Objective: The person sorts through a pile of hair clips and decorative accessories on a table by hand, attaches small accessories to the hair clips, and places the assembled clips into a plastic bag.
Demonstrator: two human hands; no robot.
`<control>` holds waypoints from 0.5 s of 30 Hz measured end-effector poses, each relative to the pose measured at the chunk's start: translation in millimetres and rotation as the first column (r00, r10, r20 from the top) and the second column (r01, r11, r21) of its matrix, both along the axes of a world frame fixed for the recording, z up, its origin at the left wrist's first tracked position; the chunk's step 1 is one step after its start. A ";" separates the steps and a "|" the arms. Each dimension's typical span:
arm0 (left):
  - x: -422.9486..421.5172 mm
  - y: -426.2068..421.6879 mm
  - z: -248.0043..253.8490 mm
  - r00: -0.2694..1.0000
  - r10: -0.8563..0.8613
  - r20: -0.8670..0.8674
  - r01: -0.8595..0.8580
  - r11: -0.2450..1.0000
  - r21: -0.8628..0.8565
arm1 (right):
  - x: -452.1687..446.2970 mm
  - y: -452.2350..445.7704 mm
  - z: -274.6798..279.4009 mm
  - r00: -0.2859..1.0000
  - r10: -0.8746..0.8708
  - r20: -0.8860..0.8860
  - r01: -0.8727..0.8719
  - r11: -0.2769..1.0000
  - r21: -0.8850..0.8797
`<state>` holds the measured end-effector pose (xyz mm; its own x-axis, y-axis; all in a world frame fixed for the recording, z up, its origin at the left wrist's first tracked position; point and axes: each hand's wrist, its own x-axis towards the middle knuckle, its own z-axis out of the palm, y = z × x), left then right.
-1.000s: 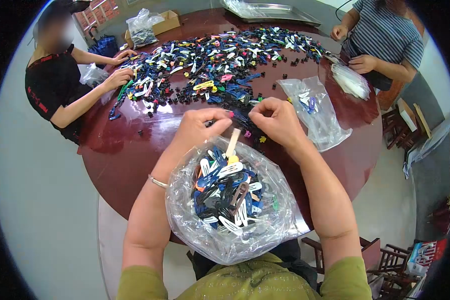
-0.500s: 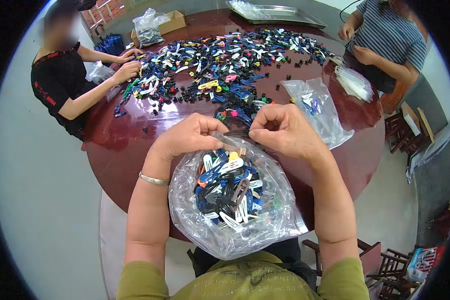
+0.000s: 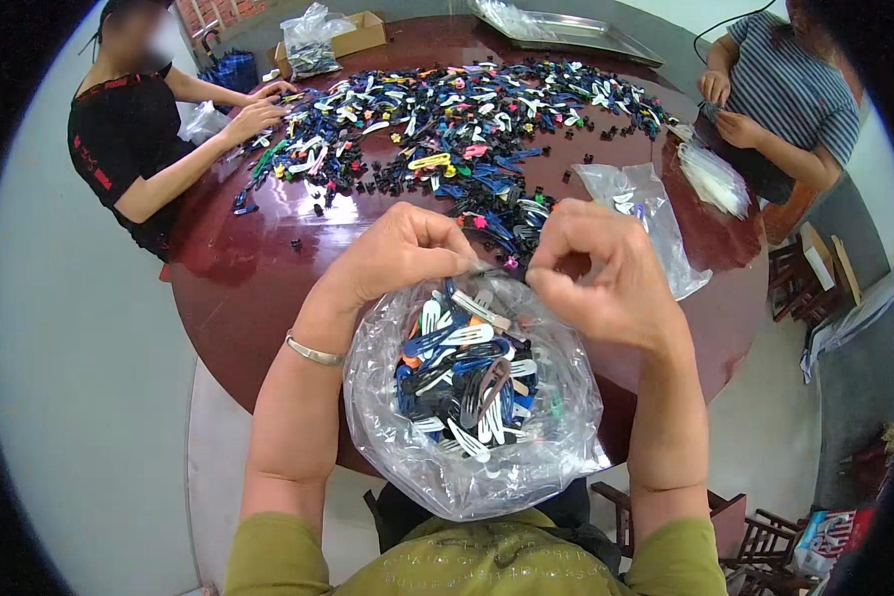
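A clear plastic bag (image 3: 566,397) with its mouth open lies at the table's near edge, full of white, blue, black and brown hair clips (image 3: 457,372). Over the bag's far rim, my left hand (image 3: 407,248) is closed in a pinch on something too small to make out. To its right my right hand (image 3: 601,273) has thumb and forefinger pressed together; what they hold is hidden. Just beyond both hands, the near end of a big pile of mixed clips (image 3: 457,119) reaches toward me, with pink flower pieces in it.
A flat plastic bag (image 3: 666,238) with a few clips lies at the right. One person (image 3: 129,129) sits at the left with hands at the pile, another (image 3: 790,99) at the right beside clear bags (image 3: 713,181). A metal tray (image 3: 606,42) and cardboard box (image 3: 361,35) stand at the back.
The tan piece by my left hand is gone from the fingers, and a pale clip lies near the bag's top. My right hand has moved slightly nearer and right.
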<state>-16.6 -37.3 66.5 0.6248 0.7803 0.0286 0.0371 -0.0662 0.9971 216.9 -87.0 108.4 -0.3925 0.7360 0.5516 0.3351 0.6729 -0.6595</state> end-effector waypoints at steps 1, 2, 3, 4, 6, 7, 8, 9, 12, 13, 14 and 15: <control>0.5 1.4 -0.7 1.000 -0.008 0.016 0.009 1.000 -0.011 | 1.7 3.4 -1.4 0.999 -0.040 0.016 0.042 0.993 -0.113; 0.8 2.3 -0.8 0.999 -0.016 0.033 0.017 1.000 -0.022 | 2.0 5.9 -4.1 1.000 -0.025 0.008 0.026 0.993 -0.118; 1.6 2.1 -0.3 0.999 0.024 0.049 -0.023 1.000 -0.008 | 1.7 7.6 -7.6 1.000 -0.008 -0.001 0.008 0.992 -0.127; 3.1 2.0 0.1 0.996 0.065 0.066 -0.065 0.998 0.005 | 0.9 8.1 -9.3 1.000 0.010 -0.009 -0.011 0.991 -0.136; 5.5 6.3 -4.3 0.974 0.204 0.099 -0.211 0.975 0.064 | -0.3 -1.9 -1.8 0.993 0.118 0.023 -0.114 0.984 -0.134; 6.7 13.8 -13.4 0.947 0.298 0.118 -0.311 0.944 0.108 | -0.9 -5.5 1.8 0.984 0.173 0.039 -0.166 0.977 -0.134; 6.9 22.9 -24.8 0.912 0.386 0.141 -0.405 0.902 0.151 | -1.9 -5.4 3.0 0.987 0.155 0.047 -0.149 0.981 -0.123; 6.7 29.2 -31.9 0.865 0.500 0.044 -0.488 0.816 0.311 | -3.1 -5.1 4.3 0.990 0.133 0.053 -0.127 0.986 -0.111; 8.0 31.3 -49.3 0.782 0.611 -0.122 -0.339 0.582 0.739 | -0.5 11.8 -12.0 0.977 -0.192 0.094 0.199 0.977 -0.081; 1.1 36.5 -59.6 0.785 0.580 -0.217 -0.148 0.516 0.844 | 4.3 26.2 -24.7 0.936 -0.315 0.157 0.317 0.948 0.017; 1.7 39.6 -68.2 0.754 0.593 -0.282 -0.079 0.508 0.858 | 9.1 38.0 -36.7 0.875 -0.438 0.206 0.421 0.899 0.123; 3.0 41.1 -75.8 0.717 0.607 -0.342 -0.009 0.499 0.867 | 13.6 47.2 -48.2 0.862 -0.450 0.231 0.433 0.893 0.124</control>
<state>-13.6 3.7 -9.3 0.4608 0.7508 0.4732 0.7220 -0.6272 0.2921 230.5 -39.8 60.2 -0.1646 0.8299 0.5331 0.7533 0.4547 -0.4751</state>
